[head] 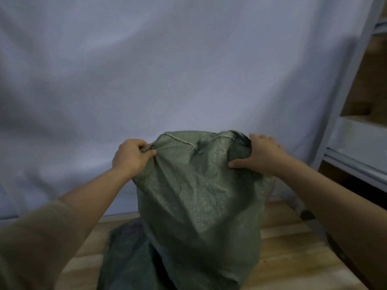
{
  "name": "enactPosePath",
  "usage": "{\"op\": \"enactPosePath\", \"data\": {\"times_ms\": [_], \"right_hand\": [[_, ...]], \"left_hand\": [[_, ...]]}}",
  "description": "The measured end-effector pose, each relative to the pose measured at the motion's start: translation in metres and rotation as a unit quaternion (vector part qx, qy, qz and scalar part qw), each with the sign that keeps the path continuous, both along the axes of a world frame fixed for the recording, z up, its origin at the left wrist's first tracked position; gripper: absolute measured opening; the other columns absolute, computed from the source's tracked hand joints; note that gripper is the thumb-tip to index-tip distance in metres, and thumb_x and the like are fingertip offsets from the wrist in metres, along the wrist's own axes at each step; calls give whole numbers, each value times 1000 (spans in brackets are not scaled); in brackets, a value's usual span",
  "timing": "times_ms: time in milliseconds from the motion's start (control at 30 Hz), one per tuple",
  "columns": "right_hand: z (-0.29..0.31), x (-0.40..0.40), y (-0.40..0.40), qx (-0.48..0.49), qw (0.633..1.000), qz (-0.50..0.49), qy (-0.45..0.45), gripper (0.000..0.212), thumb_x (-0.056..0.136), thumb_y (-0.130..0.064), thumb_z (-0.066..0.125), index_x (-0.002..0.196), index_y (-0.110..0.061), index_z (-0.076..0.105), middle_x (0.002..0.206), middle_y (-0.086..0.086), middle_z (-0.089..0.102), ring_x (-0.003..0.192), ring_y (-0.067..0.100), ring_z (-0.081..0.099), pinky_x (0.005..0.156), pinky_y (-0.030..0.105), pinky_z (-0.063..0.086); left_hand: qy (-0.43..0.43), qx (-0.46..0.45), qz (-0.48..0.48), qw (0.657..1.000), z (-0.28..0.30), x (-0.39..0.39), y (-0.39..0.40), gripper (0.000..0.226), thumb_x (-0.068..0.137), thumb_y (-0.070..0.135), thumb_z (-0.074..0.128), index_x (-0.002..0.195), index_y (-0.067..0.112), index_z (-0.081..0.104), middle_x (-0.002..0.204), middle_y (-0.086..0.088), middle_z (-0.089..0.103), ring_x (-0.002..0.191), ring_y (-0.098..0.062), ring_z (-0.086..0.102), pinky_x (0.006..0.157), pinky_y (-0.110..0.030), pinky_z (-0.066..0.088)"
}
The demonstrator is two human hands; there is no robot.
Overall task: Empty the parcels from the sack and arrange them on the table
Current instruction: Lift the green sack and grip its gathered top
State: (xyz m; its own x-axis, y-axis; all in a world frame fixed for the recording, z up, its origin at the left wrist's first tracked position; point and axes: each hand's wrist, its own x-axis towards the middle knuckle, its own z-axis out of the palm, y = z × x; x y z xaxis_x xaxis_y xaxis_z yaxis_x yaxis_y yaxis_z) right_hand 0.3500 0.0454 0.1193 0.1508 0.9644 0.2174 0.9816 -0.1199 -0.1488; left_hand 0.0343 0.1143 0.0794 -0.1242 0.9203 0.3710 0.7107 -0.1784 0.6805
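Observation:
A green woven sack hangs upright above the wooden table, its stitched end uppermost. My left hand pinches the sack's upper left corner. My right hand clasps the upper right corner, thumb on the near side. The lower part of the sack bulges and reaches down to the table. No parcels show; whatever is inside is hidden by the fabric.
A darker green heap of material lies on the table at the sack's lower left. A pale cloth backdrop hangs behind. Grey metal shelving stands at the right.

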Motion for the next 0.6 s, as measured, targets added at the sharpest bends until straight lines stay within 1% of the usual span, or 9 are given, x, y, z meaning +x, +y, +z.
{"op": "enactPosePath", "data": {"times_ms": [67, 100, 133, 200, 267, 333, 400, 500, 600], "right_hand": [[5, 2, -2, -18, 999, -27, 2, 84, 59, -80, 69, 105, -13, 49, 102, 8, 57, 96, 29, 54, 80, 39, 48], [7, 1, -3, -36, 999, -25, 4, 73, 63, -76, 72, 93, -14, 50, 90, 5, 56, 86, 26, 56, 72, 36, 49], [10, 0, -4, -50, 999, -18, 0, 61, 68, -68, 74, 83, -15, 49, 81, 3, 55, 78, 24, 56, 68, 35, 48], [11, -7, -5, -69, 997, -11, -17, 48, 75, -51, 78, 72, -17, 45, 73, 1, 53, 72, 23, 56, 66, 33, 48], [7, -13, -3, -55, 998, -24, -30, 41, 80, -35, 78, 68, -15, 45, 69, 4, 53, 67, 24, 55, 62, 32, 48], [3, -17, 1, -19, 998, -43, -37, 31, 84, -21, 71, 65, -11, 49, 67, 8, 54, 64, 26, 56, 60, 32, 47], [7, -20, 6, 29, 998, -52, -14, 21, 86, -15, 65, 70, -4, 56, 70, 11, 55, 68, 30, 59, 62, 34, 48], [30, -21, 18, 133, 986, -50, 85, 21, 88, -18, 63, 76, -1, 61, 67, 12, 53, 69, 31, 57, 63, 33, 42], [50, -26, 32, 212, 951, -37, 223, 21, 90, -20, 64, 74, -7, 67, 71, 12, 61, 70, 30, 60, 62, 31, 42]], "left_hand": [[10, -5, -3, 1000, 3, -7, 3, 18, 83, 37, 75, 82, 19, 71, 86, -5, 70, 86, -29, 64, 83, -46, 54], [13, -11, -12, 1000, 4, -9, 3, 18, 83, 36, 75, 81, 18, 70, 87, -6, 70, 87, -29, 64, 84, -46, 54], [13, -22, -21, 999, 4, -10, 3, 18, 83, 34, 76, 80, 18, 69, 89, -7, 69, 89, -29, 63, 85, -45, 53], [1, -51, -32, 998, 3, -10, 2, 17, 83, 31, 76, 78, 19, 66, 94, -9, 68, 93, -29, 62, 87, -43, 52], [-33, -78, -45, 995, 2, -13, 0, 18, 84, 29, 76, 76, 18, 64, 97, -11, 67, 95, -31, 62, 88, -44, 52], [-62, -91, -51, 993, 5, -14, -1, 19, 86, 26, 74, 76, 15, 62, 95, -13, 66, 94, -33, 62, 87, -45, 53], [-87, -91, -50, 991, 13, -12, -1, 19, 90, 23, 70, 79, 11, 60, 89, -11, 61, 92, -32, 60, 85, -42, 53], [-176, -77, -40, 980, 36, -3, 4, 20, 93, 19, 65, 79, 11, 55, 87, -13, 60, 88, -30, 59, 82, -42, 52], [-274, -44, -28, 960, 63, 2, 13, 19, 92, 18, 65, 79, 11, 54, 95, -17, 63, 86, -28, 60, 83, -44, 54]]}}
